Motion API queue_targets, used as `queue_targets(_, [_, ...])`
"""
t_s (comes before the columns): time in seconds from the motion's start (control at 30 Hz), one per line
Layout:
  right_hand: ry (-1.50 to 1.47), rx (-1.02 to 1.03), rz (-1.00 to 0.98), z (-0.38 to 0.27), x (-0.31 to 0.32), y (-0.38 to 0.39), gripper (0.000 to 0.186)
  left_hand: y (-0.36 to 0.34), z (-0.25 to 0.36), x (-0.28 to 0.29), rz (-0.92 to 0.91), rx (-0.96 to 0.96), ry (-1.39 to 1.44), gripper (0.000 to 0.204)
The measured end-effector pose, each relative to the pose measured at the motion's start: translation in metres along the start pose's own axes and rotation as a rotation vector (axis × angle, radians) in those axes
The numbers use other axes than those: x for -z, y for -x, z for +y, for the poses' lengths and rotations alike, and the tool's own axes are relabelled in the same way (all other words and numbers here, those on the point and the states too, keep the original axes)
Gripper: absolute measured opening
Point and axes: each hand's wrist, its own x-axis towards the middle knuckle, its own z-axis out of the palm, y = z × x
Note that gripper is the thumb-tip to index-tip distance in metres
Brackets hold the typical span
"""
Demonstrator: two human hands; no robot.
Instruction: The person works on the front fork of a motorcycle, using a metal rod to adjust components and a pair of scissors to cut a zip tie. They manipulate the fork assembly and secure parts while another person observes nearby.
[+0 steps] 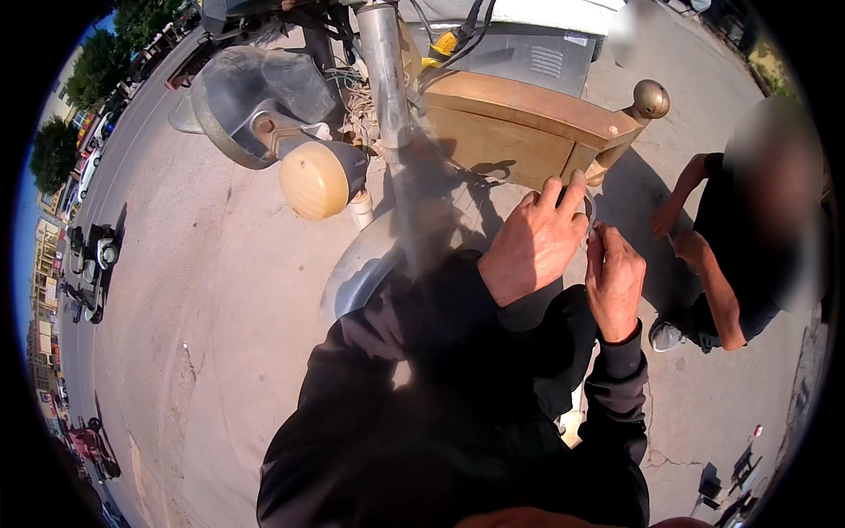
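My left hand [535,242] is closed, its fingers curled around the upper part of a thin, curved grey strip [592,209]. Just to its right and lower, my right hand [614,275] pinches near the strip's lower end. What the strip is made of, I cannot tell; my fingers hide part of it. Both hands are just in front of a gold-brown wooden panel [502,141] with a ball-topped post [650,99]. Left of them rises a shiny metal pole [385,79], and a rounded metal cover [352,280] lies below it.
A dark housing with a cream round cap [313,180] juts out left of the pole. Behind the panel are a yellow-and-black cable part [447,44] and a grey metal box [528,57]. Another person [739,238] crouches at the right. Parked scooters [92,268] line the street.
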Motion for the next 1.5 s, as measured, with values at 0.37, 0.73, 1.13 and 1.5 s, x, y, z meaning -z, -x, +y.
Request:
queue_targets(0.37, [-0.330,-0.433,-0.217,0.008,-0.076,0.088,0.011,0.111,0.010,-0.052,-0.300,0.087,0.252,0.017])
queue_targets(0.73, [-0.165,-0.553,0.141,0.100,-0.128,0.050,0.016,0.097,0.008,0.058,-0.485,-0.132,0.733,0.011])
queue_targets(1.13, [-1.447,-0.688,-0.206,0.019,0.005,0.091,0.021,0.057,0.029,-0.020,-0.268,0.022,0.718,0.015])
queue_targets(1.5, [-0.182,-1.235,0.294,0.156,-0.018,0.351,0.020,0.069,-0.036,-0.053,-0.295,-0.112,-0.042,0.034])
